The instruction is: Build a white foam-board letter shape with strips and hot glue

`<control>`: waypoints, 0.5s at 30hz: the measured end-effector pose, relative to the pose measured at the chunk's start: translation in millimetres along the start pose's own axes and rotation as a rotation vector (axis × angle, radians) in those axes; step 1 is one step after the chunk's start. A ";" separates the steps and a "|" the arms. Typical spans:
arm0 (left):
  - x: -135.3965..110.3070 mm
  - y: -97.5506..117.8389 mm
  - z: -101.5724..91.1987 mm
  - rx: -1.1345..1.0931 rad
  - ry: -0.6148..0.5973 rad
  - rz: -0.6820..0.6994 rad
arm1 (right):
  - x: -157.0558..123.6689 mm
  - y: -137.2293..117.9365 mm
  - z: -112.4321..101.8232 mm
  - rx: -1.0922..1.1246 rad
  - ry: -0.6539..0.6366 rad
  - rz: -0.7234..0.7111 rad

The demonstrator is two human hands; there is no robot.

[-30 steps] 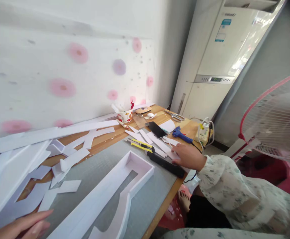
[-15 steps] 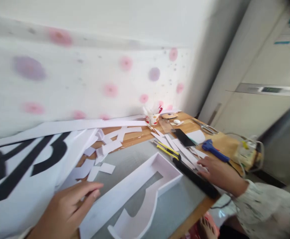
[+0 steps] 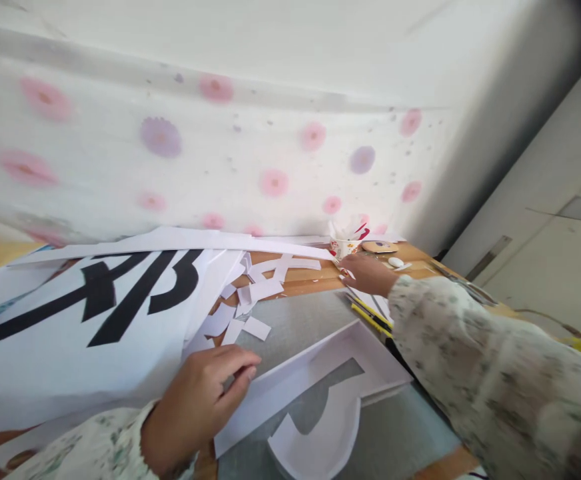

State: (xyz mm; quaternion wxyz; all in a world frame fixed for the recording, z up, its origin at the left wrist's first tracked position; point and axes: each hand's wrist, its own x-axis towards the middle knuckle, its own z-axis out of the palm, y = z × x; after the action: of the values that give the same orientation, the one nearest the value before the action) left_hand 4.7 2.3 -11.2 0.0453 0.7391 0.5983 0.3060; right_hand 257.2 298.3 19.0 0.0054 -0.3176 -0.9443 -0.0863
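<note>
My left hand (image 3: 203, 397) hovers by the long left wall of a white foam-board letter shape (image 3: 338, 417). Its thumb and index fingertip come together, with nothing visible between them. The hollow shape has upright walls and lies on a grey cutting mat (image 3: 310, 307). My right hand (image 3: 368, 275) reaches to the back of the table, just in front of a patterned paper cup (image 3: 344, 248) with sticks in it. Its fingers are bent down beside a small thin stick; what they grip is hidden. A yellow-and-black utility knife (image 3: 372, 319) lies under the right forearm.
White foam-board scraps (image 3: 258, 290) lie behind the mat. At left is a white sheet with black lettering (image 3: 135, 297). Long white strips (image 3: 185, 239) rest along the flower-patterned wall cover. Scissors (image 3: 463, 283) lie at the right; a white oval piece (image 3: 395, 263) is near the cup.
My right hand has moved from the strips near the blue glue gun to the front of the paper cup. My left hand keeps its pose over the letter shape. The view has turned left.
</note>
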 end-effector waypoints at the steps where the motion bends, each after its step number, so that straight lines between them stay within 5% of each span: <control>1: 0.1 0.2 -0.1 -0.002 -0.001 0.001 | 17.9 -3.1 2.7 -0.018 -0.007 -0.018; 8: 0.0 3.4 1.2 -0.034 0.044 0.008 | 102.3 -28.5 23.3 -0.085 0.063 -0.030; 15: -1.0 3.4 1.7 -0.073 0.063 -0.014 | 135.1 -26.6 35.8 -0.108 -0.035 0.030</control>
State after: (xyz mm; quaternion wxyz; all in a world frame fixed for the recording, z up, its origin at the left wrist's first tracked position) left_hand 8.3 0.9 -11.6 0.0555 0.7228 0.5931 0.3504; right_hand 135.0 364.4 -11.7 -0.0272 -0.3328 -0.9334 -0.1313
